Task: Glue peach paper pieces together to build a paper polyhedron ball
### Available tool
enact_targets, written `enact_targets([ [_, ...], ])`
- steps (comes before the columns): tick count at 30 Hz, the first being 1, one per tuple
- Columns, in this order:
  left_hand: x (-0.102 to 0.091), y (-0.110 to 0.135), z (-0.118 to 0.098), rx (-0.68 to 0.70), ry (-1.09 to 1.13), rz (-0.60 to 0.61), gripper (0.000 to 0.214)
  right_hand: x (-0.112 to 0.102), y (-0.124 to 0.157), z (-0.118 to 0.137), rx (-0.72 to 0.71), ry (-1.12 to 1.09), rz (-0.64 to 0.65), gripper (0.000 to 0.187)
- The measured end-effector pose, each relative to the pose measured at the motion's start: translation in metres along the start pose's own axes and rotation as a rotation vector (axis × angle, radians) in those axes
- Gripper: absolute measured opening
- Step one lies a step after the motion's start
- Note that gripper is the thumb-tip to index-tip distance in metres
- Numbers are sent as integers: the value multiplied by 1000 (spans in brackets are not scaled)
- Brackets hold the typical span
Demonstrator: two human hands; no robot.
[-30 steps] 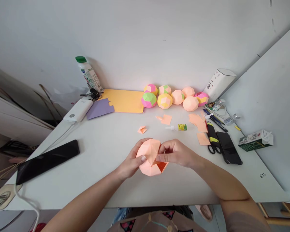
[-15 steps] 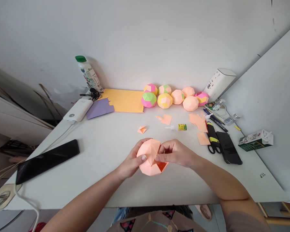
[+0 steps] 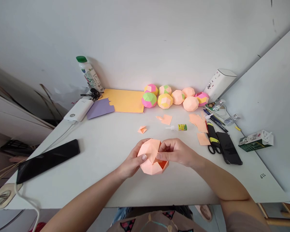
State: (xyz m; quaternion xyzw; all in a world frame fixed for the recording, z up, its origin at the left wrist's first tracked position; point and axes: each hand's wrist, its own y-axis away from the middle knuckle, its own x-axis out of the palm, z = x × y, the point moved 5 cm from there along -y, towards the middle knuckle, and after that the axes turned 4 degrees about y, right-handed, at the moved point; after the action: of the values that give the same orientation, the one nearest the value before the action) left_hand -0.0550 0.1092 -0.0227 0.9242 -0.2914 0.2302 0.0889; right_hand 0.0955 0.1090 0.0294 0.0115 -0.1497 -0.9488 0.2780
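Observation:
A peach paper ball (image 3: 149, 166) made of folded facets is held above the near middle of the table, with a dark opening on its right side. My left hand (image 3: 133, 162) wraps around its left side, the thumb pressing on the front. My right hand (image 3: 175, 153) pinches the edge of the ball at the opening between thumb and fingers. Beyond the hands lie a small folded peach paper piece (image 3: 142, 129) and a small glue bottle (image 3: 182, 127) with a white nozzle.
Finished-looking paper balls (image 3: 165, 101) in several colours line the wall. Peach paper scraps (image 3: 198, 122), scissors (image 3: 214, 141) and a phone (image 3: 229, 147) lie at right. At left are a black slab-like device (image 3: 48, 161), a white power bank (image 3: 78, 109), a bottle (image 3: 90, 74) and yellow paper (image 3: 128, 100).
Almost nothing differs. The ball has tipped very slightly in my hands, and both hands keep their hold in the same place.

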Motion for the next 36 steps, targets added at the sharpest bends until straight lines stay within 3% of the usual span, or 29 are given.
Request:
enact_targets([
  [11, 1, -2, 3, -73, -9, 14, 67, -8, 2, 13, -39, -50, -119, 25],
  [23, 11, 3, 6, -158, -152, 70, 83, -10, 5, 11, -53, 217, -125, 11],
  [31, 15, 0, -3, 68, -545, 77, 52, -7, -6, 0, -70, 404, -100, 11],
  [36, 17, 0, -7, 68, -604, 61, 42, -7, -9, -2, -76, 410, -70, 14],
])
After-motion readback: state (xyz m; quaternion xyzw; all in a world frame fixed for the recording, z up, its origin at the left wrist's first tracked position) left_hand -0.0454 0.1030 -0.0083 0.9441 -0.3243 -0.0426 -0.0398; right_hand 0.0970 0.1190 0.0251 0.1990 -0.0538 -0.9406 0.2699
